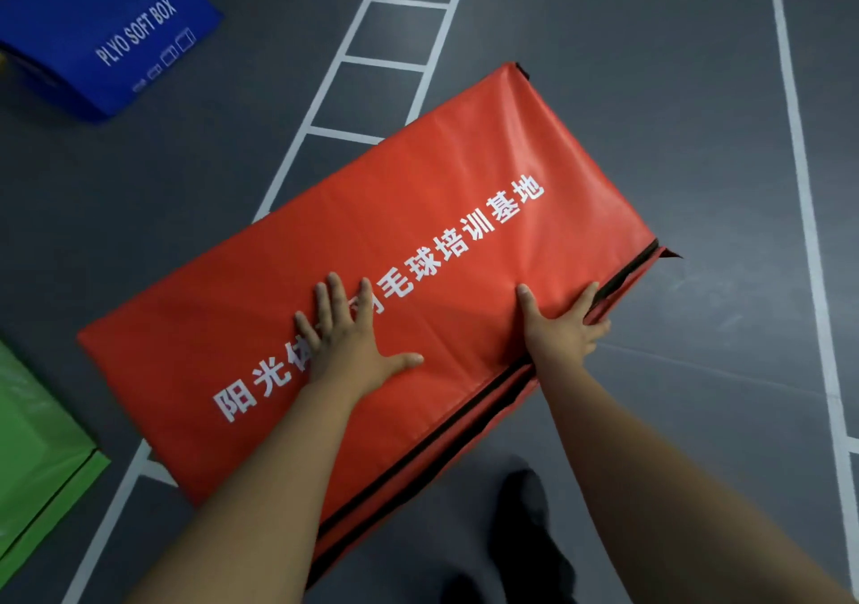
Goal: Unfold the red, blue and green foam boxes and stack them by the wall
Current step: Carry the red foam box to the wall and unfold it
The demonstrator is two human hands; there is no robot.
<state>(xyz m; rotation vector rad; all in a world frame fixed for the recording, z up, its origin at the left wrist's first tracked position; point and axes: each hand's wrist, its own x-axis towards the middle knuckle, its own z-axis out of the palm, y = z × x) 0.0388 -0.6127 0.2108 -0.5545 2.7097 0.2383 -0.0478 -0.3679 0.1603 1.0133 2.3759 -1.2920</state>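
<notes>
The red foam box (418,250) lies in the middle of the grey floor (650,92), turned at an angle, its printed face up and its dark zipper seam (465,413) running along the near right edge. The left hand (346,338) presses flat on the top face, fingers spread and straight, gripping nothing. The right hand (564,327) grips the near right edge, thumb on top and fingers curled over the side at the seam.

The step in hand looks like opening or turning this red piece. To do it well, the flat palm should pin the panel while the other hand lifts along the seam, not at one corner, so the soft cover does not buckle.

The blue foam box (116,41) sits far left and the green foam box (42,454) near left, both well apart from the red one.
</notes>
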